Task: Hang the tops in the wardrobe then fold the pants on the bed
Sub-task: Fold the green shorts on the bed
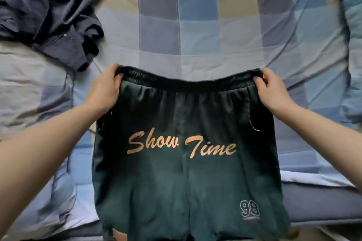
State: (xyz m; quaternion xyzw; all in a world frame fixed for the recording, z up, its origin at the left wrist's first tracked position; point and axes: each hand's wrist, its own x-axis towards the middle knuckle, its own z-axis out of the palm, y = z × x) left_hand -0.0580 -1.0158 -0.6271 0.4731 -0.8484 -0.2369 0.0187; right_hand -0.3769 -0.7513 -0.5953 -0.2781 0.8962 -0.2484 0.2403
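A pair of dark green pants (186,182) with orange "Show Time" lettering and a "98" badge hangs spread out in front of me over the bed. My left hand (106,88) grips the left end of the black elastic waistband. My right hand (271,88) grips the right end. The waistband is stretched flat between both hands, and the legs drop out of view at the bottom edge.
The bed is covered by a blue, grey and beige checked quilt (215,31). A crumpled dark navy garment (51,11) lies at the back left of the bed. The darker mattress edge (317,203) shows at the lower right.
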